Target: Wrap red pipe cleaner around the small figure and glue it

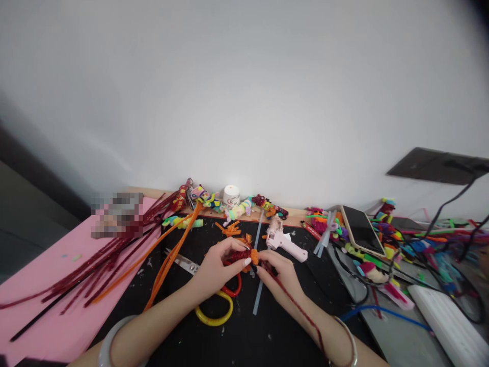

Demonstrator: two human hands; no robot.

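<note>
Close together over the black work surface, my two hands hold a small piece of twisted pipe cleaner point(254, 256), dark red with an orange end. My left hand point(214, 262) pinches it between thumb and fingers from the left. From the other side, my right hand point(280, 269) has its fingers closed on a dark red pipe cleaner point(303, 308), whose long tail runs back along the right forearm. Partly under my left hand lie scissors point(214, 322) with yellow and red handles. A translucent glue stick point(258, 295) lies between the forearms.
Behind my right hand rests a pale pink glue gun point(288, 245). Long red and orange pipe cleaners point(173, 255) spread over a pink board point(23, 311) at left. A paper cup point(231, 195) stands by the wall. At right are a phone point(362, 229), cables and a white power strip point(449, 326).
</note>
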